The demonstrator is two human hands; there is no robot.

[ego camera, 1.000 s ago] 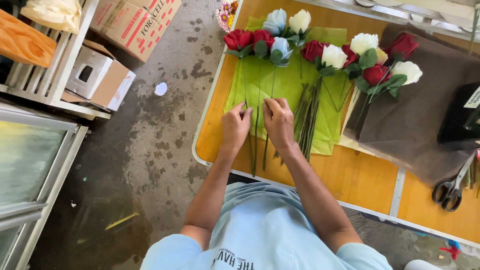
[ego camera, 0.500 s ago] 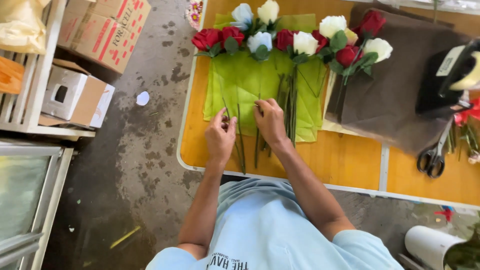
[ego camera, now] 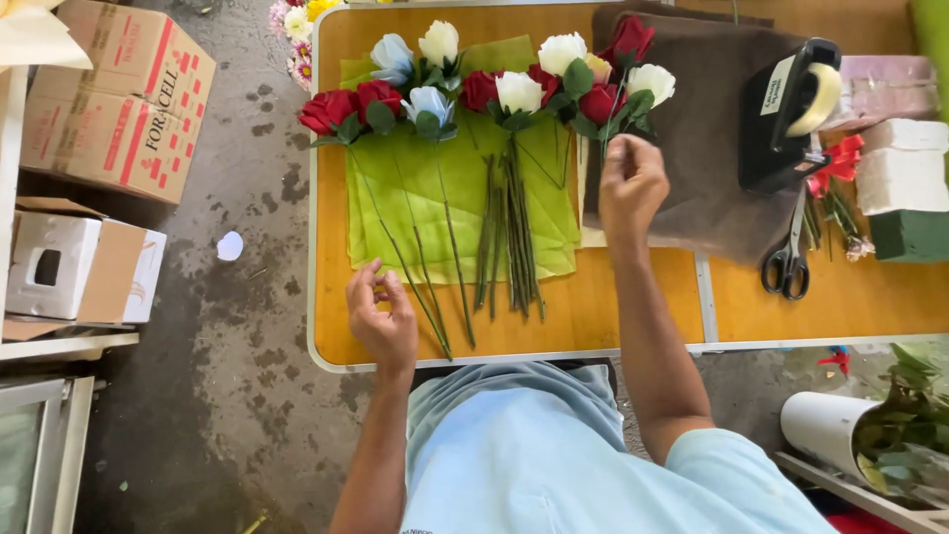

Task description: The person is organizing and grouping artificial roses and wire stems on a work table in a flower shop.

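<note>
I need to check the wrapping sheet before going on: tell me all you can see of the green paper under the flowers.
The green paper is a thin, creased, yellow-green sheet lying flat on the orange table. Its top edge shows behind the blooms. Rose stems lie across it and run past its lower edge. Its right edge meets the brown cloth. Neither hand touches it.

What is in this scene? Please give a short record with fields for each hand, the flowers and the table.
left hand: over the table edge, fingers curled, beside the stem ends
right hand: raised at the stems of the right flower bunch
flowers: red, white and pale blue roses lying on green paper
table: orange top, also bears brown cloth, scissors, tape dispenser
</note>
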